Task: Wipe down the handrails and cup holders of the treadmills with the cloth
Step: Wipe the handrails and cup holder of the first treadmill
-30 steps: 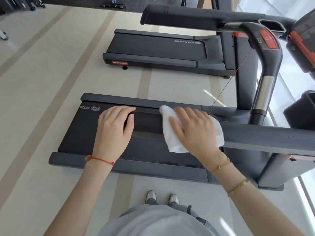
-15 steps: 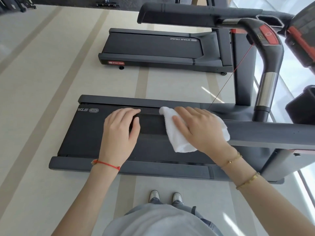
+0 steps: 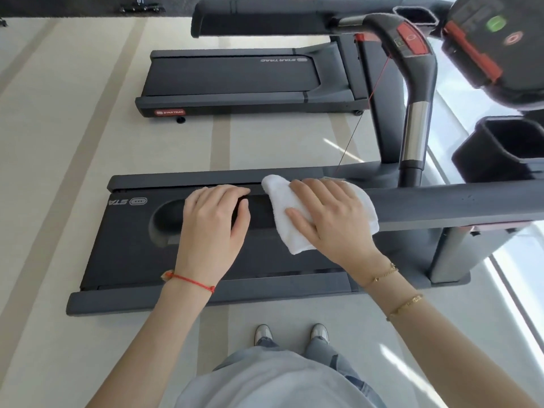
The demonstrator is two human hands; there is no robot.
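My right hand presses a folded white cloth flat on the near treadmill's dark grey handrail, fingers spread over it. The cloth drapes over the rail's top and near side. My left hand grips the same rail just left of the cloth, close to the rail's rounded end. A black cup holder sits at the right beside the console. The far handrail runs along the top, with a second cup holder at its right end.
Below the rail lies this treadmill's belt deck. A second treadmill stands beyond it on the pale floor. A curved grip with a red button and a chrome section rises at right. My shoes are beside the deck.
My right hand has slid the cloth leftward along the rail, closing the gap to my left hand. The left hand keeps its grip near the rail's end.
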